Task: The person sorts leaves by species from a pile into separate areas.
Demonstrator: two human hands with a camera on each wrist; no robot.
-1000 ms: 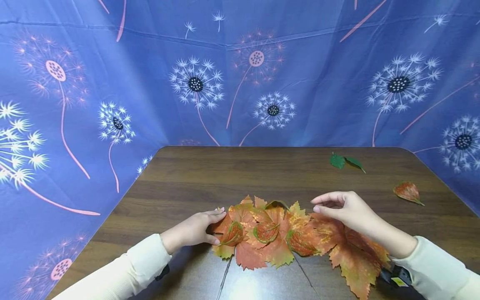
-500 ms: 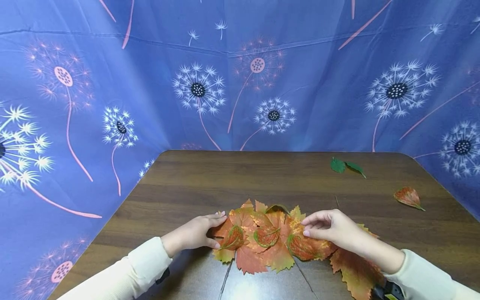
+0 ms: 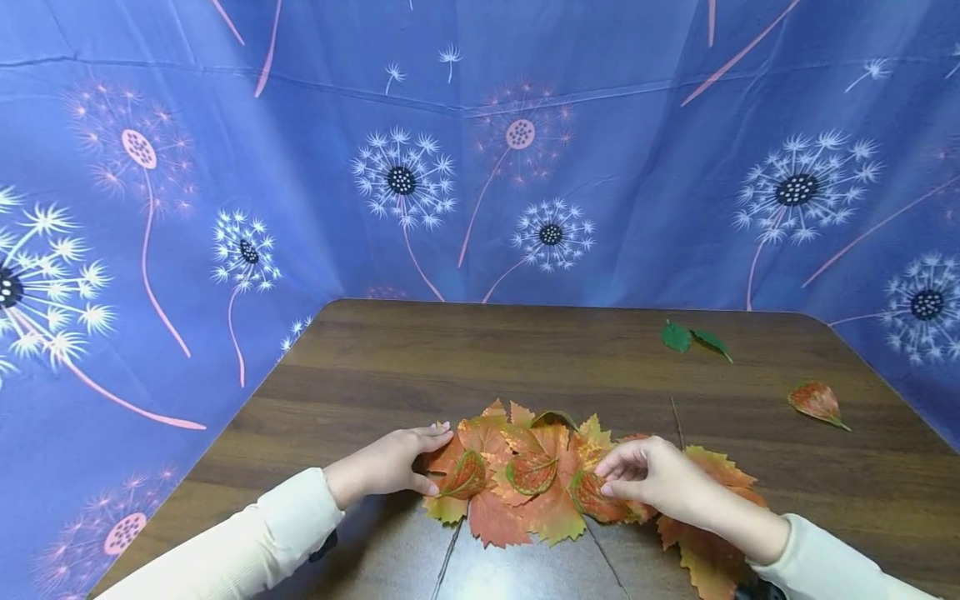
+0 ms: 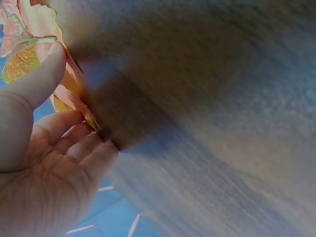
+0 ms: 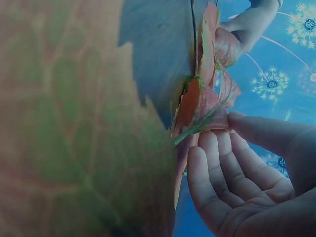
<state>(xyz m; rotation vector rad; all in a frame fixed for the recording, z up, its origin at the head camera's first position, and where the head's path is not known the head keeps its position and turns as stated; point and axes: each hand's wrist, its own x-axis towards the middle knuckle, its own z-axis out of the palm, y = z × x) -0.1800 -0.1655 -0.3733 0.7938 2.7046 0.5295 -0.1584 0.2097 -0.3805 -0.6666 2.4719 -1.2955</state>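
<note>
Orange and yellow, the leaf cluster [image 3: 558,504] lies between the two hands. At its left end rests the left hand [image 3: 393,462], thumb spread from the fingers and laid on a leaf, fingers along the outer edge. Over the cluster's right half, the right hand [image 3: 652,479] has thumb and fingertips drawn close at the right small leaf [image 3: 592,502]; whether they pinch it cannot be told. Also on the cluster: the left small leaf [image 3: 467,475], at the left thumb, and the middle small leaf [image 3: 532,473], both red with green. Right of the cluster, a large leaf [image 3: 705,567] lies partly beneath the right forearm. Thin dark stems [image 3: 450,554] run from the cluster toward the person. Pale sleeves [image 3: 255,533] cover both forearms. Beyond the cluster, to its right: two green leaves [image 3: 677,337] and, nearer, a red leaf [image 3: 817,402]. Beneath the cluster, a wood-grained table [image 3: 450,358]; beyond it, blue cloth [image 3: 637,167] printed with dandelions.
</note>
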